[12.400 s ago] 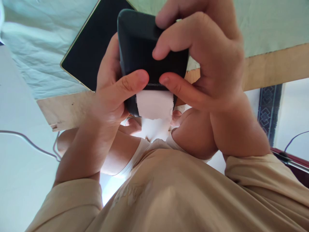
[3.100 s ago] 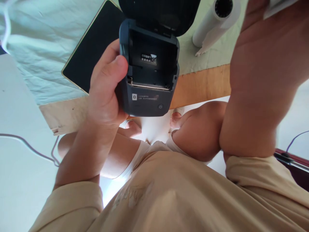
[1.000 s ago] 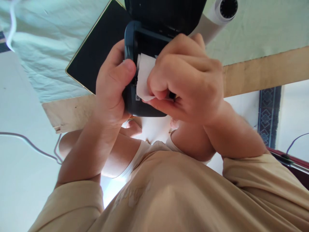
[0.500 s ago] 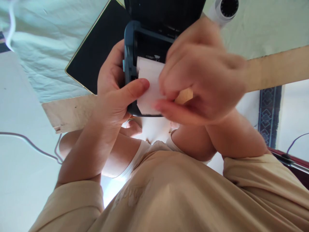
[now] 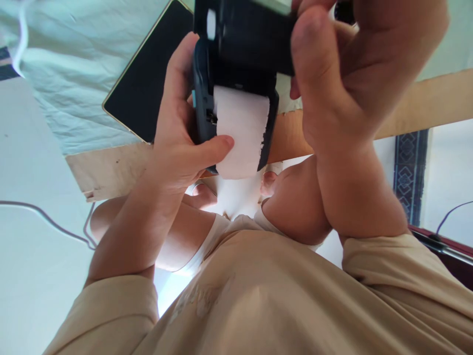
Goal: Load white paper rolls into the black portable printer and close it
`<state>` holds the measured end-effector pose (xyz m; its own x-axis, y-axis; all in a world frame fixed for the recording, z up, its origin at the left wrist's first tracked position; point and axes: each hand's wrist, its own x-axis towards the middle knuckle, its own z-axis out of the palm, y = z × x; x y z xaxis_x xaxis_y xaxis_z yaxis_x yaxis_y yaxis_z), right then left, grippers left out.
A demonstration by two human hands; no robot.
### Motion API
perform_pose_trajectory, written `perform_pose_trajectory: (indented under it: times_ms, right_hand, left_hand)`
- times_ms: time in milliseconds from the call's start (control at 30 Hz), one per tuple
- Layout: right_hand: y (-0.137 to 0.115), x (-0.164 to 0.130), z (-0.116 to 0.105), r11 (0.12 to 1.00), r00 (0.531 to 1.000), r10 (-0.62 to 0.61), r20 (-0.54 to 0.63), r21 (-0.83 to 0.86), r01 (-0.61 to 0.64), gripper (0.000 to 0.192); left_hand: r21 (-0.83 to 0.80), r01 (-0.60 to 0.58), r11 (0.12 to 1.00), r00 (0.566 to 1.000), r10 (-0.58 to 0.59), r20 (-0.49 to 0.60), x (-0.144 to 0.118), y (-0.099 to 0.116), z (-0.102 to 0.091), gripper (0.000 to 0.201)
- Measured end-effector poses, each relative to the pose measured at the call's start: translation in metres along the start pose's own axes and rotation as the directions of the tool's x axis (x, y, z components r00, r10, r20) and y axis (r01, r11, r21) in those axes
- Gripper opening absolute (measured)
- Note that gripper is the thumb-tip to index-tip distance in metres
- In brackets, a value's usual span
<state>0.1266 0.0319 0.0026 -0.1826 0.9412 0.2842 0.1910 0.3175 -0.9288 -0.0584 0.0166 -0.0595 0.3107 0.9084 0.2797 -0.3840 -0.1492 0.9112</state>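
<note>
Lid (image 5: pixel 254 47) now swung down over white paper strip (image 5: pixel 242 130), right hand (image 5: pixel 332 74) shifted onto it, fingers curled. Left hand (image 5: pixel 185 138) clasping matte dark printer (image 5: pixel 202 113) above bench (image 5: pixel 111 167), thumb pinning smooth strip.

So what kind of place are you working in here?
Probably a home or a small informal workspace, not a factory: a wooden table covered with a wrinkled pale cloth, a dark tablet lying on it, and loose cables on the pale floor below.
</note>
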Motion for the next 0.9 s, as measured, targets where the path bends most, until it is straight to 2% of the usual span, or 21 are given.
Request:
perform_pose_trajectory:
  times_ms: [67, 167, 267, 367, 500, 633, 800, 900]
  right_hand:
    - [-0.006, 0.005, 0.000, 0.980, 0.981, -0.184, -0.065, -0.096, 0.177, 0.049]
    - [-0.003, 0.005, -0.006, 0.930, 0.944, -0.328, 0.042, -0.159, 0.331, 0.046]
    - [0.002, 0.002, -0.014, 0.914, 0.932, -0.332, 0.143, -0.195, 0.355, 0.040]
    - [0.001, 0.001, -0.020, 0.878, 0.902, -0.315, 0.296, -0.270, 0.395, 0.040]
    - [0.000, 0.000, -0.023, 0.861, 0.898, -0.320, 0.301, -0.302, 0.408, 0.034]
    - [0.004, 0.002, -0.025, 0.851, 0.856, -0.353, 0.379, -0.249, 0.462, 0.031]
    - [0.003, 0.002, -0.024, 0.891, 0.855, -0.277, 0.438, -0.217, 0.400, 0.030]
    - [0.001, 0.003, -0.023, 0.899, 0.866, -0.237, 0.441, -0.239, 0.367, 0.028]
  left_hand:
    - [-0.007, 0.027, 1.000, 1.000, -0.028, -0.012, -0.001, 0.003, 0.004, 0.094]
    - [-0.045, 0.070, 0.997, 0.996, -0.072, -0.061, -0.001, 0.009, 0.014, 0.080]
    - [-0.076, 0.044, 0.996, 0.993, -0.053, -0.107, 0.000, 0.013, 0.021, 0.072]
    - [-0.080, 0.059, 0.995, 0.989, -0.069, -0.130, 0.000, 0.014, 0.024, 0.074]
    - [-0.047, 0.089, 0.995, 0.988, -0.094, -0.125, 0.001, 0.015, 0.022, 0.074]
    - [-0.003, 0.045, 0.999, 0.999, -0.045, -0.019, 0.003, 0.012, 0.013, 0.087]
    - [0.016, 0.065, 0.998, 0.998, -0.066, 0.002, 0.004, 0.004, 0.004, 0.106]
    - [0.030, 0.049, 0.998, 0.998, -0.051, 0.043, 0.004, 0.004, 0.005, 0.103]
